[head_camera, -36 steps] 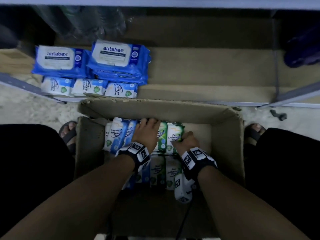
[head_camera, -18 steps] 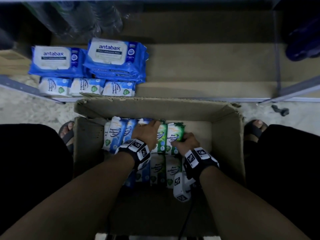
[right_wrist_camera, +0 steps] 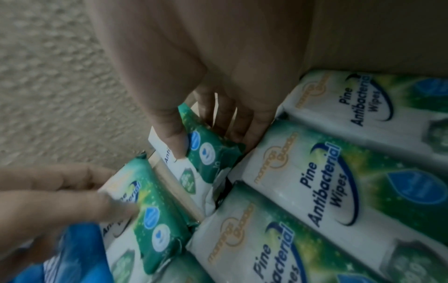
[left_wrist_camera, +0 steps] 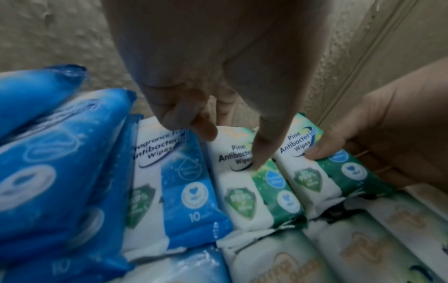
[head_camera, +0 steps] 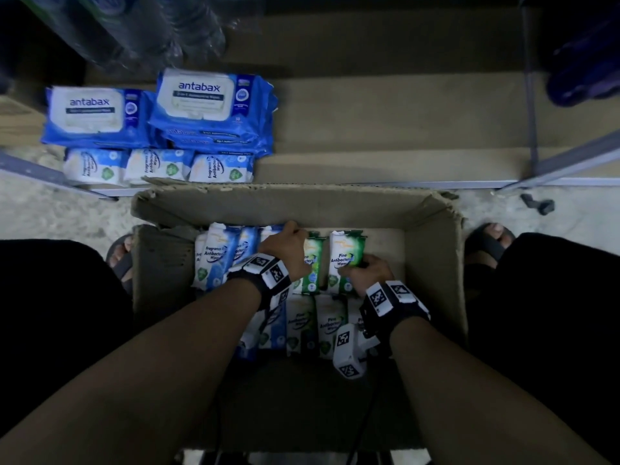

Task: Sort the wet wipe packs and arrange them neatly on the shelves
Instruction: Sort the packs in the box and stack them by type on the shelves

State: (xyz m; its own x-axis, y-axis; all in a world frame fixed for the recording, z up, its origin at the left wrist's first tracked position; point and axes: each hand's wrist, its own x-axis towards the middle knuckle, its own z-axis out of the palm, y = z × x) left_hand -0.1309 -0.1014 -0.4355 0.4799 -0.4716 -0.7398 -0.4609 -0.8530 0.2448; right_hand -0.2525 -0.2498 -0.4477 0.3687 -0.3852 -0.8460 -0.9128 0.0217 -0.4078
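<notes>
While upright in box – green-white pine pack (head_camera: 345, 260) | right hand (head_camera: 367, 273) pinches it | left hand (head_camera: 285, 250) grips neighbouring pack (head_camera: 313, 266)

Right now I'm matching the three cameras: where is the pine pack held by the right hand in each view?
Head: pine pack, upper right of the box's packs.
Left wrist: right of centre, a thumb on it.
Right wrist: centre, between thumb and fingers.
Shared landmark: the neighbouring green pack.

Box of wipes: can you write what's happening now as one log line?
left hand: pinches green pack | right hand: grips green pack | box: both hands inside
</notes>
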